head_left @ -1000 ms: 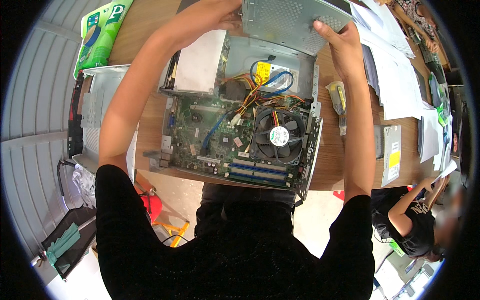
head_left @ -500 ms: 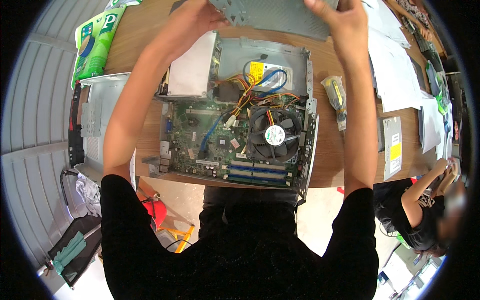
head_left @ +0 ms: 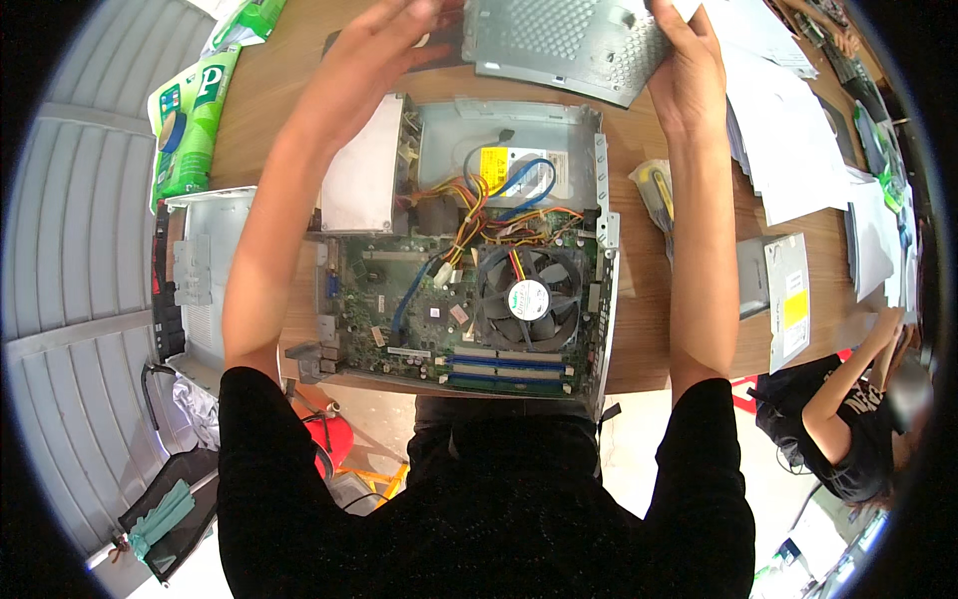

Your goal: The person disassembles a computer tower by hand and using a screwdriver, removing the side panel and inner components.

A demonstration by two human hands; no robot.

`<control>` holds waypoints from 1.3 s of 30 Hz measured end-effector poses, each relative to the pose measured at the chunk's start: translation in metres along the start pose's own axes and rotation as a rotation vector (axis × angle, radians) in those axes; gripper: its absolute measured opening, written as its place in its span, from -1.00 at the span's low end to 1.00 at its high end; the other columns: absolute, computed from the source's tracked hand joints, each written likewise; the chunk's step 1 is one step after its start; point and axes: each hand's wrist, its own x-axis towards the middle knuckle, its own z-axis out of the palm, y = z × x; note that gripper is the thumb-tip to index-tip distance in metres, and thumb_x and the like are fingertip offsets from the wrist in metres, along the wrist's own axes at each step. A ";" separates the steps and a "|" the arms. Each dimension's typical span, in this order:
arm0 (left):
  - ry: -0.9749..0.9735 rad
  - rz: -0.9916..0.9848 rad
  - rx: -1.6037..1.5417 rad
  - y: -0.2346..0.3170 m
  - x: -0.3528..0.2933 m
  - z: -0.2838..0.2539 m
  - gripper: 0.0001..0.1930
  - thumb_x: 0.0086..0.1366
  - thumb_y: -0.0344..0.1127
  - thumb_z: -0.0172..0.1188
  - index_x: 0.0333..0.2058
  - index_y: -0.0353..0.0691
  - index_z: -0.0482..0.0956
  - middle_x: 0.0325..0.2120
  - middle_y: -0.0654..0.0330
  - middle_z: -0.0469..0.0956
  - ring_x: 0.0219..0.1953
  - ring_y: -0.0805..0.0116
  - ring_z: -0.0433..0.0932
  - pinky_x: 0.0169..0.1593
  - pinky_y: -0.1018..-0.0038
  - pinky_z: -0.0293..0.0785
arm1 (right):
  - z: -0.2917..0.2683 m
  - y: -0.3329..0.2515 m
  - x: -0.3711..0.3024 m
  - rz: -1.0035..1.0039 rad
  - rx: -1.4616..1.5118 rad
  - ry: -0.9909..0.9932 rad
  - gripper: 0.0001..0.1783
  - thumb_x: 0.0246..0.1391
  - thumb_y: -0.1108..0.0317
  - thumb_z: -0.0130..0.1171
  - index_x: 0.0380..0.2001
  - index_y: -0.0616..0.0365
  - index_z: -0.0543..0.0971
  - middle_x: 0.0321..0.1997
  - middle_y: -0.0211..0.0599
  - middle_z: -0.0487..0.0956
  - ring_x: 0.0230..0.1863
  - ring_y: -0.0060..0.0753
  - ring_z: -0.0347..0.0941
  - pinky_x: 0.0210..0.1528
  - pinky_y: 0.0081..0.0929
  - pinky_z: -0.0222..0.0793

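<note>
At the far edge of the view, my right hand (head_left: 693, 82) grips the right side of a perforated grey metal panel (head_left: 569, 45), thumb on top. The panel is tilted, and its far part is cut off by the frame. My left hand (head_left: 384, 62), fingers stretched and holding nothing, is left of the panel above a dark flat thing (head_left: 449, 50). Nearer to me lies an opened computer case (head_left: 611, 290) with a green motherboard (head_left: 384, 299), a black cooling fan (head_left: 529, 298), a pale power supply box (head_left: 364, 175) and bundled coloured cables (head_left: 466, 225).
A case cover with black front (head_left: 215, 270) lies at the left, below green packages (head_left: 190, 135). On the right are a bagged yellow-handled tool (head_left: 656, 195), a metal drive (head_left: 788, 299) and stacked white papers (head_left: 788, 150). Another person (head_left: 838, 419) is at the right.
My left hand has come away from the panel and opened. The right hand still holds the panel, which has shifted right and turned. The view has moved slightly.
</note>
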 end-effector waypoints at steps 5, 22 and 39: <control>-0.126 -0.040 0.239 -0.023 0.001 -0.008 -0.04 0.03 -0.07 0.34 0.23 -0.44 -0.04 0.15 -0.13 0.20 0.18 0.16 0.22 0.22 0.34 0.14 | -0.012 0.017 0.004 0.107 0.543 -0.005 -0.53 0.13 0.26 0.09 0.08 0.18 0.32 0.12 -0.33 0.41 0.18 -0.29 0.26 0.25 -0.20 0.09; 0.148 -0.101 0.043 -0.004 0.009 -0.006 -0.57 0.11 -0.18 0.27 -0.16 -0.42 0.49 -0.26 0.11 0.55 -0.23 0.40 0.52 -0.10 0.48 0.41 | -0.014 0.011 -0.004 0.451 0.100 -0.191 -0.43 0.17 -0.03 -0.03 0.01 0.27 0.39 -0.08 -0.25 0.52 -0.06 -0.45 0.45 0.05 -0.42 0.32; 0.138 -0.267 -0.097 0.018 0.024 -0.010 -0.47 0.18 0.00 0.16 -0.04 -0.30 0.39 -0.19 0.16 0.54 -0.17 0.39 0.53 -0.06 0.47 0.45 | -0.028 -0.001 0.004 0.576 0.102 -0.335 -0.43 0.16 -0.06 -0.08 -0.02 0.24 0.38 -0.11 -0.18 0.53 -0.15 -0.33 0.50 0.02 -0.35 0.37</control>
